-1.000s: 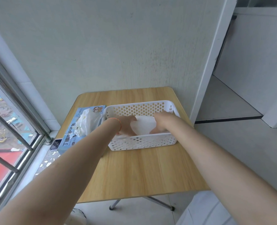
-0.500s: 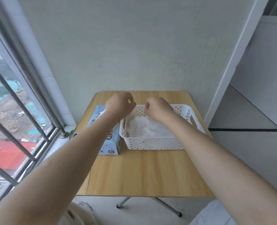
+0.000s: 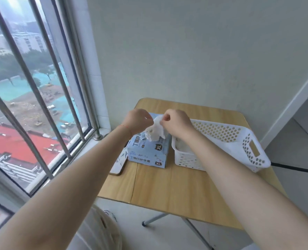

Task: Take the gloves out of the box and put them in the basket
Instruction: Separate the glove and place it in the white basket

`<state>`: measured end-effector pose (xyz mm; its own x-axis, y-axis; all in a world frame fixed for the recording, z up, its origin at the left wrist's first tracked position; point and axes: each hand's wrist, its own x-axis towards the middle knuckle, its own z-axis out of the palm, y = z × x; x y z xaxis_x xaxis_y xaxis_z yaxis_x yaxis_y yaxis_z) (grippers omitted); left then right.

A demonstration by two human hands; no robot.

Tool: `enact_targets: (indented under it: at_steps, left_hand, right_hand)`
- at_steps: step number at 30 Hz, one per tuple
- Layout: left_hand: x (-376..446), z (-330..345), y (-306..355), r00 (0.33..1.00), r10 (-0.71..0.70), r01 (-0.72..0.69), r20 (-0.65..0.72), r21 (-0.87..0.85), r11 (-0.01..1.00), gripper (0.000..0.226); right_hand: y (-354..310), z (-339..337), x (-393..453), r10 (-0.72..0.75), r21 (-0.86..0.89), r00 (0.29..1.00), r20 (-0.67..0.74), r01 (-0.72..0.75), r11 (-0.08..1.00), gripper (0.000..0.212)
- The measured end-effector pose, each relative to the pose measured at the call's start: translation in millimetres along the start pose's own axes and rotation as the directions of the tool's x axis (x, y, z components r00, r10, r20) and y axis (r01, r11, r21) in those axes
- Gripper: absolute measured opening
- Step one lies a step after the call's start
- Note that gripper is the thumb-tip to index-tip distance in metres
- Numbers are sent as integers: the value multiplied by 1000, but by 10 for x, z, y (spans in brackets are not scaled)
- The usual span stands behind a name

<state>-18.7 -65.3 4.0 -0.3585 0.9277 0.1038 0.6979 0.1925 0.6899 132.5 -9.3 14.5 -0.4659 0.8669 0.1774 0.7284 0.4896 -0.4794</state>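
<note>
A light blue glove box (image 3: pixel 147 153) marked XL stands on the wooden table, left of a white perforated basket (image 3: pixel 247 141). Both my hands are above the box's opening. My left hand (image 3: pixel 137 120) and my right hand (image 3: pixel 176 121) each pinch the top of a white glove (image 3: pixel 155 131) that sticks up out of the box. White gloves (image 3: pixel 181 147) lie in the basket's near left corner, mostly hidden by my right forearm.
The small wooden folding table (image 3: pixel 176 184) stands against a pale wall. A barred window (image 3: pixel 41 98) runs along the left. A dark-edged flat object (image 3: pixel 119 164) lies left of the box. An open doorway is at the right.
Both hands left the basket, where they had pressed down white gloves, moved left over the box and took hold of a glove sticking out of it. The camera turned left.
</note>
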Motion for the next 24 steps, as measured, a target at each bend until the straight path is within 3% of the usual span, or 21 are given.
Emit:
enact_targets:
  at_steps: [4, 7, 13, 16, 19, 22, 24]
  left_hand:
    - [-44, 39, 3, 999, 49, -48, -1, -128, 991, 20]
    - [-53, 74, 33, 993, 80, -98, -86, -228, 969, 28]
    - [27, 2, 111, 986, 84, -109, -141, -179, 978, 7]
    - [51, -30, 143, 984, 65, -94, -166, -177, 980, 8]
    - [41, -38, 158, 982, 36, -80, -184, -237, 968, 7]
    - [33, -21, 125, 986, -12, -38, -165, -295, 955, 4]
    - [24, 2, 93, 997, -3, -24, -81, -331, 943, 23]
  right_hand:
    - [-49, -98, 26, 3, 193, 996, -93, 15, 981, 14]
    - [-92, -140, 28, -6, 300, 995, -104, 37, 953, 10]
    - [-152, -212, 21, -39, 432, 996, -75, 68, 899, 11]
    - [-110, -257, -26, -20, 280, 994, 109, -12, 960, 42]
    - [-12, -215, -38, -14, -3, 975, 220, 15, 1000, 30]
    - [-6, -192, -39, -37, 97, 990, 138, 24, 995, 21]
    - [-35, -217, -25, -32, 197, 999, 31, 25, 980, 14]
